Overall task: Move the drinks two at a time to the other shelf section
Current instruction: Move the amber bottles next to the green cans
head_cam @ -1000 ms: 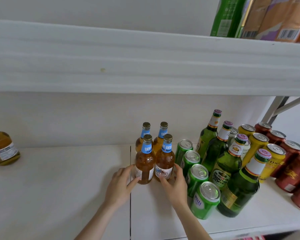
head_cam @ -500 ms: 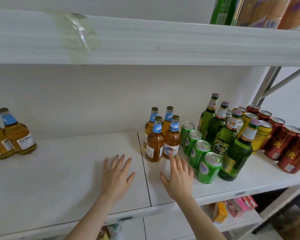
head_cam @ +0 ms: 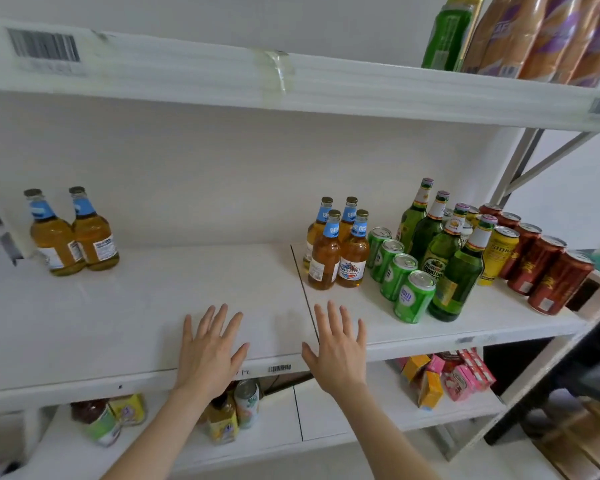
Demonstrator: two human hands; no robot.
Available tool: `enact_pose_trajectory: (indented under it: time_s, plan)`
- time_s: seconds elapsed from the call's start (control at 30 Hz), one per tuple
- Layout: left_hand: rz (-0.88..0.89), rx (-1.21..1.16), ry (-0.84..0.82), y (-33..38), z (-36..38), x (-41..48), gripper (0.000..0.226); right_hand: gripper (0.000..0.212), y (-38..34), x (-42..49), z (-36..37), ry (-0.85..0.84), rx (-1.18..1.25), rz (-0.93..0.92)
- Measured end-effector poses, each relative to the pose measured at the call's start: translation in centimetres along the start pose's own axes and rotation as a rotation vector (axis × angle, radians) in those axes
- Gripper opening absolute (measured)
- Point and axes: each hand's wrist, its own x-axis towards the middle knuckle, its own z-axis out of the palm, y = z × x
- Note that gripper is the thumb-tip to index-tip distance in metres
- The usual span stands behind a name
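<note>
Several amber bottles with blue neck labels (head_cam: 338, 244) stand just right of the seam in the middle shelf (head_cam: 153, 306). Two more amber bottles (head_cam: 73, 232) stand at the far left of the left section. Beside the right group are green cans (head_cam: 400, 271), green bottles (head_cam: 444, 251), a yellow can (head_cam: 499, 254) and red cans (head_cam: 548, 268). My left hand (head_cam: 208, 348) and my right hand (head_cam: 338, 344) hover flat with fingers spread over the shelf's front edge, either side of the seam. Both hold nothing.
An upper shelf (head_cam: 291, 77) overhangs the drinks, carrying green and purple packs (head_cam: 520, 32) at the right. The lower shelf holds juice cartons and bottles (head_cam: 229, 414) and pink and yellow boxes (head_cam: 447, 375). A metal brace (head_cam: 534, 161) runs at the right end.
Both hands let go of the front two amber bottles and drew back toward the shelf's front edge with fingers spread. The view pulled back, showing the left bottles and lower shelf.
</note>
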Motion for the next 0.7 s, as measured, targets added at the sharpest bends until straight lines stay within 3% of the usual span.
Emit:
enact_pose_trajectory:
  time_s: [0.17, 0.7]
  plan:
    - [-0.001, 0.04, 0.024, -2.5, -1.3, -4.5, 0.057, 0.074, -4.1, -3.6, -1.5, -0.057, 0.018, -0.04]
    - [0.007, 0.12, 0.126, -19.5, -2.9, -8.8, 0.06, 0.075, -22.8, -4.0, 0.1, -0.072, 0.012, -0.044]
